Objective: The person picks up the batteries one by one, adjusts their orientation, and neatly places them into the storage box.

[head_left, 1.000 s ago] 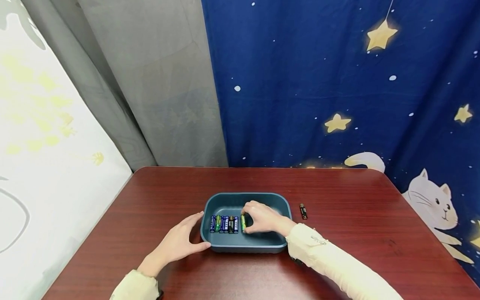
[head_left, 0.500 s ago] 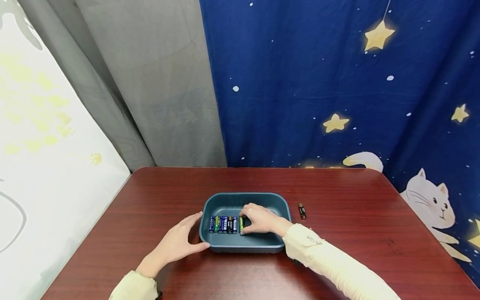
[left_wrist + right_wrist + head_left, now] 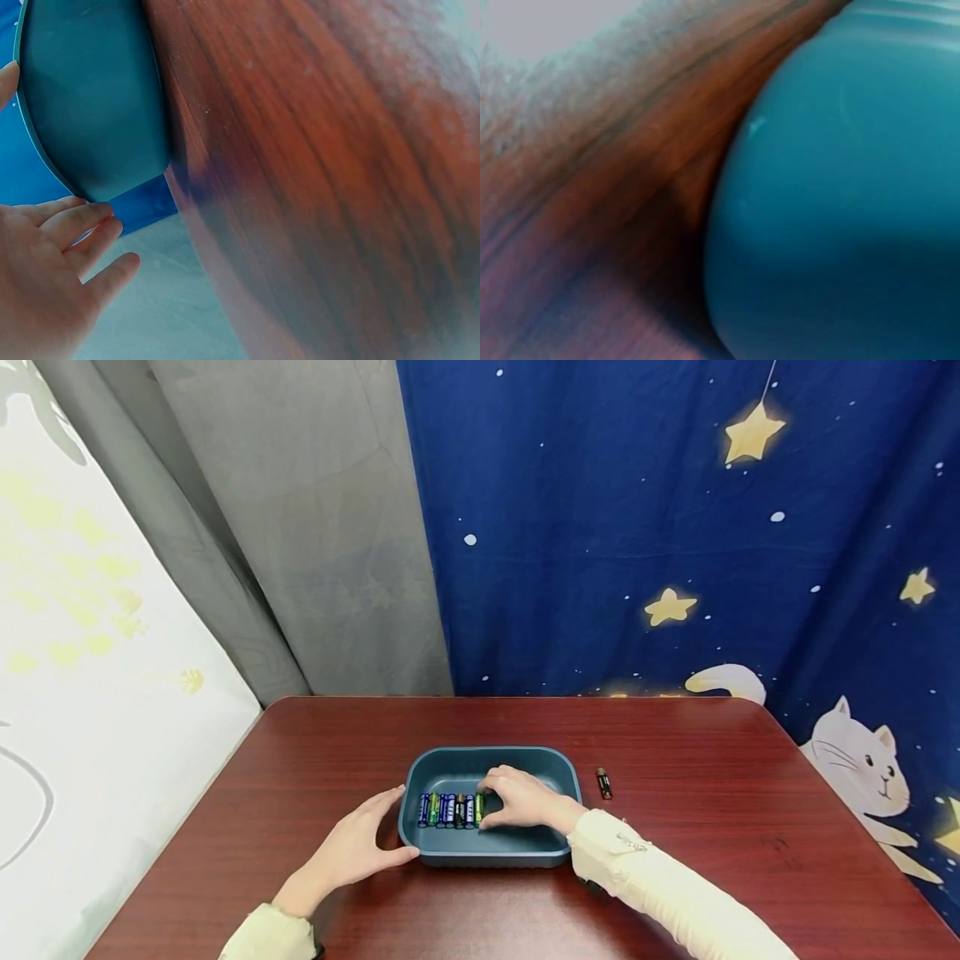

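In the head view a dark teal plastic bin [image 3: 498, 860] sits on the table, with several batteries [image 3: 451, 810] standing side by side in a row in its left half. My right hand [image 3: 519, 797] reaches inside and pinches a green battery [image 3: 479, 810] at the row's right end, its ends between thumb and fingers. My left hand [image 3: 356, 842] touches the bin's left end, thumb and fingers spread along the rim. The left wrist view shows these fingers against the bin's outer wall [image 3: 94, 97]. Only the bin's outside [image 3: 840, 187] and table appear in the right wrist view; my right hand is hidden there.
A single black battery [image 3: 604, 783] lies on the reddish-brown wooden table [image 3: 675, 860], right of the bin. Behind the table hang a grey curtain [image 3: 322, 543] and a blue starry curtain [image 3: 562, 543].
My right hand has moved the green battery a little left, closing the gap to the row. The left hand stays at the bin's left end.
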`<act>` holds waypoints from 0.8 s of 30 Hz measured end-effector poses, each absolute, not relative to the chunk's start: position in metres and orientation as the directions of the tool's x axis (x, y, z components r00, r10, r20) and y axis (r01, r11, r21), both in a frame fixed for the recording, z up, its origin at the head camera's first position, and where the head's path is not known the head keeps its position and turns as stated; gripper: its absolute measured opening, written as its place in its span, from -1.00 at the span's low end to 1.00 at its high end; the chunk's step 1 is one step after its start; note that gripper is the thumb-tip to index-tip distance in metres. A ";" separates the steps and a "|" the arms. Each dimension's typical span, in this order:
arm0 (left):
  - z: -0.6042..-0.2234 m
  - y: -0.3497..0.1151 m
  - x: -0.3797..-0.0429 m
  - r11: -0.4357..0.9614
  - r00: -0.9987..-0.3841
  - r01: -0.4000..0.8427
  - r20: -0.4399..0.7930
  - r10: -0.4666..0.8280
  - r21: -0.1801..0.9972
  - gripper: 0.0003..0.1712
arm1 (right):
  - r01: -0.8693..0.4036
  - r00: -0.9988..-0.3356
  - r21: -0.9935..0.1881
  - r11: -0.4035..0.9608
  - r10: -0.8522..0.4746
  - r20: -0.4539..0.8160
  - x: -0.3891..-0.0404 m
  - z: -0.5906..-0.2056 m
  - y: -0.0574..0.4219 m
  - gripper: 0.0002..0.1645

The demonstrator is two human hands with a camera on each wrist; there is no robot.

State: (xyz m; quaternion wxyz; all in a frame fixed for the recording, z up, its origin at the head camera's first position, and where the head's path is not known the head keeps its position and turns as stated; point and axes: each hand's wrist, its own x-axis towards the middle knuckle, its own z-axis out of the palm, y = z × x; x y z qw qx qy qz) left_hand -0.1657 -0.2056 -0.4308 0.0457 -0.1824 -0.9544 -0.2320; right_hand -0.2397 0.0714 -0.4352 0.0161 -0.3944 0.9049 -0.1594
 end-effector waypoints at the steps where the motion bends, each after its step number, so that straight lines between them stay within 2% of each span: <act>1: -0.431 -0.206 -0.166 0.826 -0.929 0.370 0.173 0.327 0.426 0.01 | -0.706 -0.691 -0.306 0.638 -0.716 0.102 -0.240 -0.434 0.072 -0.36; 10: -0.429 -0.205 -0.166 0.826 -0.930 0.367 0.165 0.328 0.428 0.02 | -0.680 -0.710 -0.395 0.618 -0.690 0.143 -0.236 -0.417 0.091 -0.34; 19: -0.429 -0.206 -0.166 0.824 -0.930 0.368 0.169 0.328 0.431 0.02 | -0.657 -0.744 -0.409 0.633 -0.633 0.213 -0.230 -0.402 0.120 -0.34; 24: -0.430 -0.205 -0.166 0.825 -0.930 0.368 0.168 0.327 0.429 0.01 | -0.678 -0.734 -0.396 0.620 -0.604 0.311 -0.228 -0.398 0.139 -0.35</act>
